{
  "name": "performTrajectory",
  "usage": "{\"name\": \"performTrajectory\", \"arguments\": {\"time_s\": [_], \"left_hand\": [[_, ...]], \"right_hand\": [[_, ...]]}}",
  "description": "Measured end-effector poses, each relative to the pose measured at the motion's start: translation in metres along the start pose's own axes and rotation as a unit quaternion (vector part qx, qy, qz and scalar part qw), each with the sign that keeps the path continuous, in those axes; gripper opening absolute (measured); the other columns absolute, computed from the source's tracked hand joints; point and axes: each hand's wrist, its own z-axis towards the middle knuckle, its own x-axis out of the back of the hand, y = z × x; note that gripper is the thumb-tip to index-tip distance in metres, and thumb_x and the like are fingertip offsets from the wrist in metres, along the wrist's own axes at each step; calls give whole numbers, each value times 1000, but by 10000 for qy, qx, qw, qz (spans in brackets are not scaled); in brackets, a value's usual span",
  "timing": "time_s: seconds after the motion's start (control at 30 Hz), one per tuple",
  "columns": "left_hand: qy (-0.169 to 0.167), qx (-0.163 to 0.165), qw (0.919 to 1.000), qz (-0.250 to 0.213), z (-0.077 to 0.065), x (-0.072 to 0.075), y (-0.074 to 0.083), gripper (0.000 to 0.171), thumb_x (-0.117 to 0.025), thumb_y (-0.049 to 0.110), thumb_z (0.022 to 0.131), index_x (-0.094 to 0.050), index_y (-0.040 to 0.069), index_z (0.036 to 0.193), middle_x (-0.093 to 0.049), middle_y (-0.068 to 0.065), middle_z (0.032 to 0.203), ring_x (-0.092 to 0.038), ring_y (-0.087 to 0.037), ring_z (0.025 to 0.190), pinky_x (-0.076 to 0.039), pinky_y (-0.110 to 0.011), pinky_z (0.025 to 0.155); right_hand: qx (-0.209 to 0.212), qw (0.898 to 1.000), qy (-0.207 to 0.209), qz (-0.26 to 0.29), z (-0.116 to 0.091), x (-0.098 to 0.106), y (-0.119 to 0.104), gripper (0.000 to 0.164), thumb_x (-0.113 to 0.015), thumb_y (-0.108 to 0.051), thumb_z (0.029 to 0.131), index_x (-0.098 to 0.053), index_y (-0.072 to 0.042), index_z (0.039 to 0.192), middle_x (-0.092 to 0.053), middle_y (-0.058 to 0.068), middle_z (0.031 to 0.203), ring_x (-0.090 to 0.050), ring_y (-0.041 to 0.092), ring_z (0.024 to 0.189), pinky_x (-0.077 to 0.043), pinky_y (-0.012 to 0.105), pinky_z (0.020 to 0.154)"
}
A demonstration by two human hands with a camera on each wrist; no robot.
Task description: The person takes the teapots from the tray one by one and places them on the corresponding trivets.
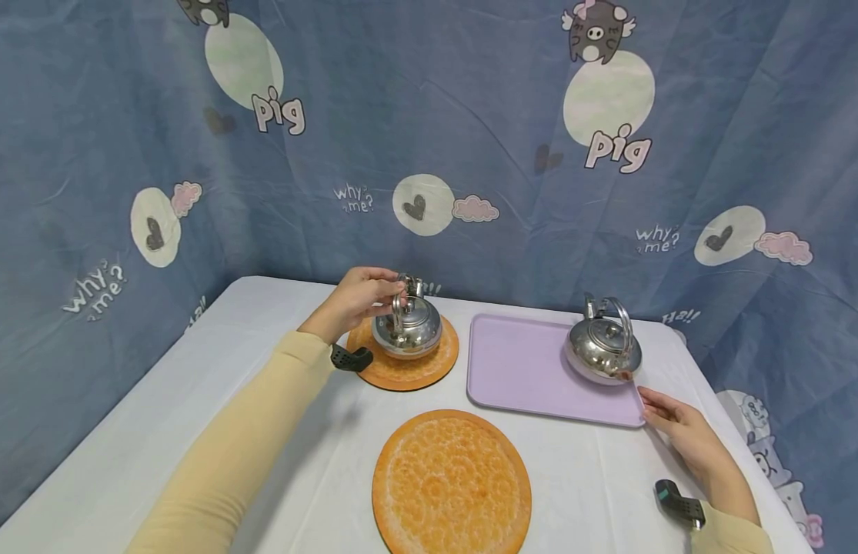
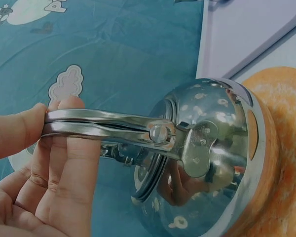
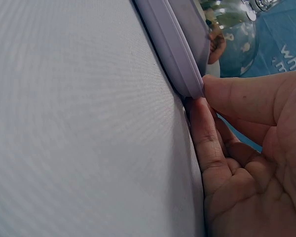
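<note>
A shiny steel kettle point(image 1: 409, 335) stands on an orange round mat point(image 1: 395, 378) at the back. My left hand point(image 1: 359, 298) holds this kettle by its arched handle point(image 2: 108, 126), with the thumb on one side and fingers on the other. A lilac rectangular tray point(image 1: 515, 362) lies to its right. On the tray's right end sits a second steel kettle point(image 1: 595, 355). My right hand point(image 1: 692, 442) pinches the tray's near right corner between thumb and fingers; in the right wrist view the thumb presses the rim point(image 3: 197, 89) and a finger lies beneath it.
Another orange round mat point(image 1: 452, 481) lies nearer to me, in front of the tray and the back mat. A white cloth covers the table point(image 1: 304, 469). Behind the table hangs a blue printed curtain point(image 1: 512, 223).
</note>
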Motion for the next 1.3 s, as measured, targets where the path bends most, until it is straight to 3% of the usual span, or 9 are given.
{"name": "performTrajectory", "arguments": {"time_s": [0.23, 0.47, 0.73, 0.83, 0.93, 1.03, 1.13, 1.3], "left_hand": [[-3, 23, 10000, -77, 1, 1, -2, 47, -63, 20, 99, -50, 8, 142, -63, -14, 128, -64, -16, 91, -54, -39, 100], [-58, 115, 9999, -50, 1, 4, 0, 44, -64, 21, 99, -52, 8, 140, -63, -7, 120, -63, -13, 91, -58, -33, 91], [-21, 189, 9998, 89, -1, 4, 4, 48, -65, 20, 97, -51, 9, 141, -63, -9, 120, -65, -16, 91, -58, -34, 93], [34, 198, 9997, 142, -3, 4, 6, 46, -66, 21, 97, -53, 10, 139, -63, -8, 119, -66, -17, 92, -59, -34, 91], [56, 242, 9994, 230, -6, 4, 10, 46, -66, 21, 97, -53, 11, 139, -61, -8, 123, -65, -19, 95, -59, -35, 92], [71, 237, 9989, 389, -9, 3, 14, 46, -65, 21, 97, -52, 10, 140, -60, -10, 127, -65, -20, 97, -58, -36, 92], [179, 154, 9983, 533, -10, 2, 17, 45, -64, 21, 97, -53, 10, 140, -61, -12, 128, -66, -20, 96, -59, -36, 91], [535, -37, 9958, 744, -11, 1, 21, 35, -62, 20, 99, -58, 10, 132, -64, -13, 119, -67, -21, 91, -60, -39, 89]], "right_hand": [[13, 10000, 0, -51, 0, 0, -1, 57, -56, -16, 102, -35, 12, 147, -50, 19, 141, -47, -20, 97, -44, 1, 82], [57, 10000, 1, -76, 0, 0, 0, 57, -56, -16, 102, -35, 12, 147, -47, 26, 143, -47, -21, 98, -43, 1, 82], [-4, 10000, 14, -36, 0, 1, 1, 59, -58, -20, 102, -36, 10, 148, -55, 8, 136, -49, -18, 100, -43, 1, 82], [22, 10000, 6, -38, 0, 0, 1, 57, -57, -17, 102, -35, 11, 147, -55, 11, 136, -47, -21, 97, -43, 1, 82], [20, 10000, 8, 12, 0, 1, 1, 58, -57, -18, 102, -35, 11, 147, -57, 5, 132, -48, -20, 96, -43, 1, 82], [4, 10000, 12, 18, 0, 1, 1, 60, -58, -21, 102, -35, 11, 147, -57, 6, 132, -48, -20, 97, -43, 1, 82], [32, 10000, 9, 22, 0, 0, 3, 59, -57, -20, 102, -35, 11, 147, -54, 15, 136, -48, -19, 97, -43, 1, 81], [43, 10000, -2, -1, 0, 0, 2, 59, -57, -21, 102, -35, 11, 148, -49, 24, 142, -48, -20, 98, -43, 1, 82]]}}
